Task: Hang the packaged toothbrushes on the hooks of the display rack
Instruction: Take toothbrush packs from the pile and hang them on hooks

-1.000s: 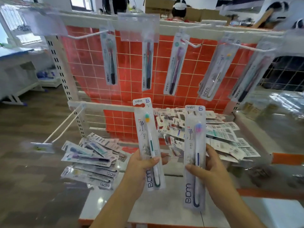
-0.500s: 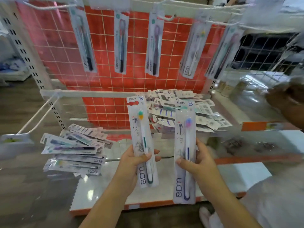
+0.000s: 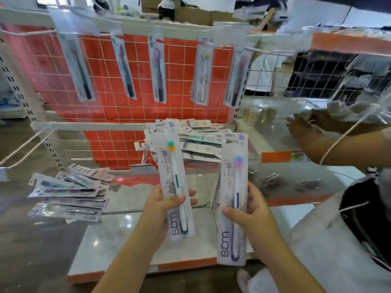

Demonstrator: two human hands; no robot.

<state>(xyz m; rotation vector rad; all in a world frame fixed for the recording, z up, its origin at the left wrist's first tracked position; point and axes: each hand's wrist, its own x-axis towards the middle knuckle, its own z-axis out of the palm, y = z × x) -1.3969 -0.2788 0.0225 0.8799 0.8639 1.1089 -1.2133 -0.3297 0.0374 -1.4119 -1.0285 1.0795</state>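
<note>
Toothbrushes in flat card-and-plastic packs fill my view. My left hand [image 3: 164, 206] grips the green-handled pack [image 3: 172, 182] near its lower half, thumb across the front and fingers curled round behind, holding it upright with a slight lean to the left. My right hand [image 3: 250, 214] grips the blue-handled pack [image 3: 233, 199] the same way, thumb on the front, fingers wrapped round the right edge; this pack also stands upright, brush head at the top. The two packs are near each other but apart, both raised in front of the lower shelf [image 3: 131, 231].

On that shelf a loose pile of packs [image 3: 69, 193] lies at the left, overhanging its edge. A second heap [image 3: 196, 136] lies farther back in the middle, behind the pack in my left hand.

Up on the display rack [image 3: 127, 70], with its red wire-grid back, five packs hang from the top rail: a dark-handled pack [image 3: 79, 66] at the left, a second one [image 3: 124, 66], a purple-headed pack [image 3: 157, 67], a white BDM pack [image 3: 202, 70], and a last one [image 3: 238, 77] at the right edge. Their hooks are too blurred for me to make out clearly. An empty double-wire hook [image 3: 25, 146] sticks out at the lower left.

At the right, another person's hands [image 3: 311, 123] reach over the neighbouring shelf, possibly handling clear bags.
</note>
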